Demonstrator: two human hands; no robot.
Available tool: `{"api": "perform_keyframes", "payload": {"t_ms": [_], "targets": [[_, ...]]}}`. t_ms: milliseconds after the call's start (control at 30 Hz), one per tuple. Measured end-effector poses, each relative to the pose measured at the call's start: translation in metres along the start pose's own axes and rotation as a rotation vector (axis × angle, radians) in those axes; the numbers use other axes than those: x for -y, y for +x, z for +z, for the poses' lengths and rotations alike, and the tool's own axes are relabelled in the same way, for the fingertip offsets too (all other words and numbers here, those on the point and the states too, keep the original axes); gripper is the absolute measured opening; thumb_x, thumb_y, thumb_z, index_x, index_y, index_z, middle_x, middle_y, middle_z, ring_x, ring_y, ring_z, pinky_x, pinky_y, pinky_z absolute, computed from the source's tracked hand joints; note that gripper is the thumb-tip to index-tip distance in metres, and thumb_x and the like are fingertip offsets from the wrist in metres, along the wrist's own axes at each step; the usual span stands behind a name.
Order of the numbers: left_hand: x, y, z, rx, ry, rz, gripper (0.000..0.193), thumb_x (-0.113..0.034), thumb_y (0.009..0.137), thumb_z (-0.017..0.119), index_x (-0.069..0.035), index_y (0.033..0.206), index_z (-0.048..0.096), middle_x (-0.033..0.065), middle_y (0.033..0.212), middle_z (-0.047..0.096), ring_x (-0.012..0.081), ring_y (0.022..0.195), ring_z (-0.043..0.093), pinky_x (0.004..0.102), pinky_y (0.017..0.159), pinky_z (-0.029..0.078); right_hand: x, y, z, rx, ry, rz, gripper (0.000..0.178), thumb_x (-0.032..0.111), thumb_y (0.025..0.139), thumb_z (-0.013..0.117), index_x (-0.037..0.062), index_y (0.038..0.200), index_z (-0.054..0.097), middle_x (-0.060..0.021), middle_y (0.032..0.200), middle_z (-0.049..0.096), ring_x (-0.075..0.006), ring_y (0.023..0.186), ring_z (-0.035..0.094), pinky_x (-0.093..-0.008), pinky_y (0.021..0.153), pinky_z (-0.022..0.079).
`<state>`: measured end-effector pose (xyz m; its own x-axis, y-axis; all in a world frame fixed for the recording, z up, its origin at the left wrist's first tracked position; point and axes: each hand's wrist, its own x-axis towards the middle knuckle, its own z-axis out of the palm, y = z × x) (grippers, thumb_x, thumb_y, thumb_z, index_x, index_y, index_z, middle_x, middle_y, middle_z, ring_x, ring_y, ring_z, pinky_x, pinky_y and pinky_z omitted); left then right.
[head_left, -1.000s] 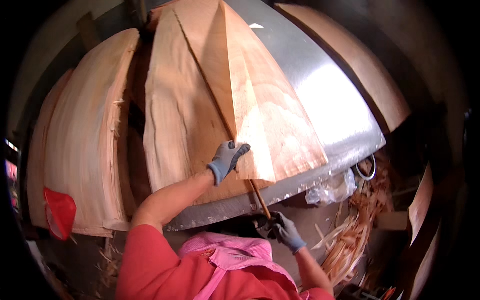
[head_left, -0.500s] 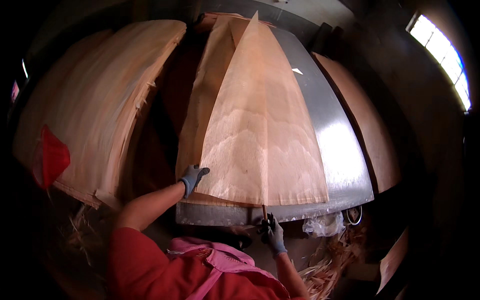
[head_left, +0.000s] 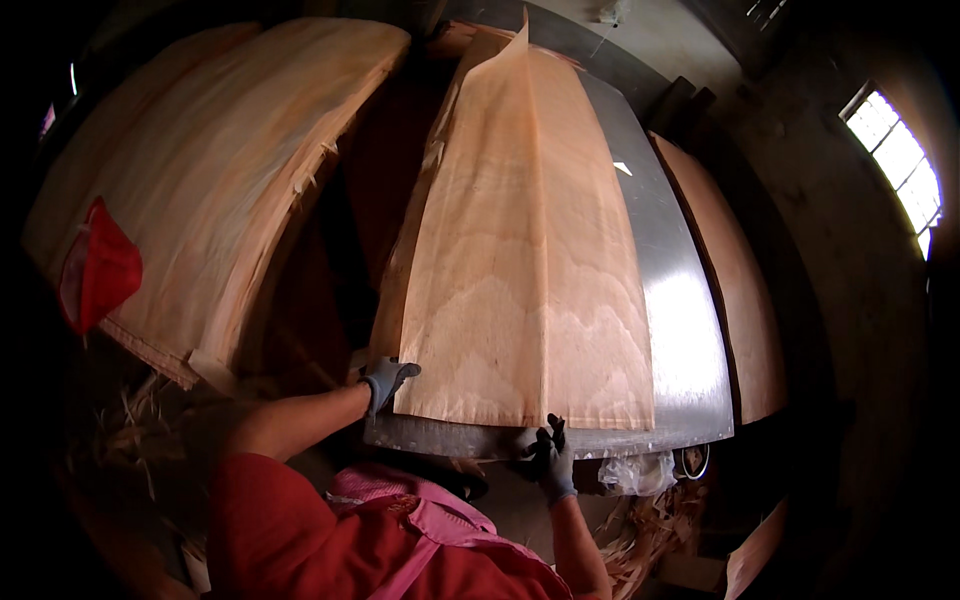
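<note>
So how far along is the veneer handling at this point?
Done: a veneer sheet lies on the metal table. In hand: the left hand grips its near left corner, and the right hand is at the near edge. Left: the veneer stack on the left waits.

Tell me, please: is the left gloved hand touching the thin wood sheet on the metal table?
Touching. In the head view, the left hand lies against the near left corner of the wood veneer sheet, and its fingers overlap the sheet's edge with no visible gap.
</note>
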<state>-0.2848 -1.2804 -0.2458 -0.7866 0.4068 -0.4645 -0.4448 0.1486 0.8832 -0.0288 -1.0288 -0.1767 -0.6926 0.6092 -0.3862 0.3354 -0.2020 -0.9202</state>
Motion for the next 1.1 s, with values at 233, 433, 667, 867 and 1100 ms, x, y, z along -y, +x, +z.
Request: {"api": "perform_keyframes", "payload": {"t_ms": [233, 433, 667, 867, 1100], "targets": [[0.003, 0.008, 0.001, 0.092, -0.080, -0.170, 0.048, -0.026, 0.073, 0.082, 0.002, 0.109, 0.065, 0.0106, 0.095, 0.069, 0.0203, 0.081, 0.067, 0.0345, 0.074, 0.054, 0.010, 0.012, -0.016, 0.103, 0.012, 0.043, 0.049, 0.021, 0.097, 0.056, 0.0099, 0.141, 0.039, -0.0103, 0.121, 0.052, -0.0128, 0.057, 0.055, -0.0256, 0.045, 0.043], [0.034, 0.014, 0.006, 0.110, 0.035, -0.150, 0.056, -0.031, 0.075, 0.081, 0.006, 0.112, 0.063, 0.0125, 0.101, 0.069, 0.0203, 0.088, 0.067, 0.0333, 0.079, 0.052, 0.026, 0.020, 0.014, 0.132, 0.182, 0.091, 0.056, 0.024, 0.090, 0.066, 0.0171, 0.140, 0.040, -0.0005, 0.071, 0.050, -0.0101, 0.047, 0.045, -0.0231, 0.040, 0.037], [0.000, -0.019, 0.029, 0.371, 0.029, -0.217, 0.067, -0.046, 0.070, 0.082, 0.003, 0.110, 0.061, 0.0144, 0.103, 0.066, 0.0230, 0.088, 0.065, 0.0320, 0.068, 0.054, 0.065, 0.010, 0.019, 0.062, 0.119, 0.203, 0.076, 0.021, 0.088, 0.067, 0.0145, 0.149, 0.023, 0.0001, 0.065, 0.050, -0.0102, 0.041, 0.042, -0.0222, 0.038, 0.033], [0.014, -0.026, 0.058, 0.438, 0.157, -0.070, 0.064, -0.041, 0.076, 0.080, 0.001, 0.119, 0.060, 0.0132, 0.101, 0.069, 0.0241, 0.090, 0.066, 0.0381, 0.075, 0.056, 0.079, 0.008, 0.028, 0.004, 0.078, 0.338, 0.042, 0.024, 0.088, 0.069, 0.0194, 0.125, 0.049, 0.0020, 0.060, 0.051, -0.0076, 0.040, 0.043, -0.0230, 0.033, 0.032], [0.069, -0.089, -0.079, 0.022, -0.444, -0.131, 0.024, -0.018, 0.092, 0.065, 0.000, 0.108, 0.063, 0.0080, 0.089, 0.070, 0.0137, 0.071, 0.066, 0.0269, 0.048, 0.051, 0.077, -0.006, 0.035, -0.176, 0.004, 0.078, 0.034, 0.005, 0.089, 0.067, 0.0094, 0.121, 0.057, 0.0032, 0.072, 0.057, -0.0046, 0.051, 0.048, -0.0199, 0.043, 0.038]]}}
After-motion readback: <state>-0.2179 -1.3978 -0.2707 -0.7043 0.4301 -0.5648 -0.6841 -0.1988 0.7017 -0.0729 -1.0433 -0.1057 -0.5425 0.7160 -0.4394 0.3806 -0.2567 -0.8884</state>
